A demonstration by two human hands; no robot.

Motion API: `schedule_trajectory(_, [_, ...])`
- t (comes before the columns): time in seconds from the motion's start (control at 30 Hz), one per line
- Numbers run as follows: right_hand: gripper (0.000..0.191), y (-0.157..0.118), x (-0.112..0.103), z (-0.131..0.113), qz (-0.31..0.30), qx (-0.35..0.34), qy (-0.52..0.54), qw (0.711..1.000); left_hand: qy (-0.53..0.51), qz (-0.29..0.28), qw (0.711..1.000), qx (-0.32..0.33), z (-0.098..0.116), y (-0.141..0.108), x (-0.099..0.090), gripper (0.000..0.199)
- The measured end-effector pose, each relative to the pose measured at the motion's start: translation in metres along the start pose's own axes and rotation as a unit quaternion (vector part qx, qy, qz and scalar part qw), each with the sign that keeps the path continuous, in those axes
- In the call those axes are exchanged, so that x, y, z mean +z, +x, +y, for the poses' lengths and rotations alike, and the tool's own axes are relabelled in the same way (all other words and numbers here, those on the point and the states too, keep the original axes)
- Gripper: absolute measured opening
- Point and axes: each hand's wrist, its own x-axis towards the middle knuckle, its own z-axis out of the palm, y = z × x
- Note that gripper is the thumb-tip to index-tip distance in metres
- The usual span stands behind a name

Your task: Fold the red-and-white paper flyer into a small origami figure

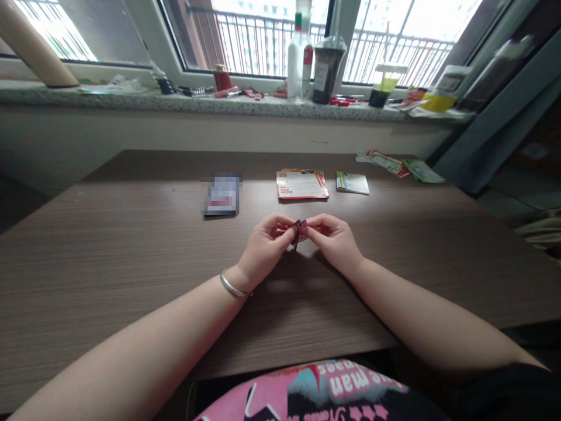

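Note:
Just above the brown table (pixel 175 263), my left hand (pixel 270 240) and my right hand (pixel 335 238) meet at the middle of the view. Between their fingertips is a small, dark reddish piece (pixel 297 233), pinched from both sides; it is too small to make out what it is. Both hands are closed on it, thumbs and forefingers pressed together. Beyond them lies a stack of red-edged printed cards (pixel 302 184), with a smaller stack of green and white cards (pixel 353 183) to its right. A silver bangle (pixel 232 285) circles my left wrist.
A phone-like item (pixel 222 195) with a blurred screen lies left of the cards. Loose green and red packets (pixel 388 164) are at the back right. The granite windowsill (pixel 258 104) behind holds a clear bottle (pixel 295 67), a lidded cup (pixel 325 70) and several small items.

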Motion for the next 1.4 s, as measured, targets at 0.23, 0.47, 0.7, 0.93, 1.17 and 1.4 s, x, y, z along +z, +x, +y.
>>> schedule_trajectory(0.23, [0.026, -0.002, 0.004, -0.003, -0.006, -0.007, -0.012, 1.000, 0.022, -0.004, 0.999, 0.033, 0.001, 0.000, 0.000, 0.019])
schedule_trajectory(0.47, [0.019, -0.002, 0.003, -0.006, -0.021, -0.020, -0.015, 0.999, 0.078, -0.006, 0.995, 0.059, 0.003, -0.002, 0.001, 0.011])
schedule_trajectory(0.7, [0.014, -0.002, 0.003, -0.010, -0.041, -0.045, -0.079, 0.995, 0.088, -0.003, 0.995, 0.056, 0.012, -0.005, 0.004, 0.008])
schedule_trajectory(0.93, [0.007, -0.005, 0.005, -0.013, -0.034, -0.065, -0.107, 0.992, 0.130, -0.004, 0.989, 0.074, 0.014, -0.006, 0.004, 0.005])
schedule_trajectory(1.17, [0.004, -0.003, 0.004, -0.014, -0.059, -0.105, -0.129, 0.984, 0.285, -0.004, 0.934, 0.216, 0.015, -0.005, 0.003, 0.010])
schedule_trajectory(1.4, [0.004, -0.002, 0.007, -0.012, -0.042, -0.064, -0.110, 0.991, 0.234, -0.014, 0.965, 0.115, 0.013, -0.004, 0.005, 0.005])
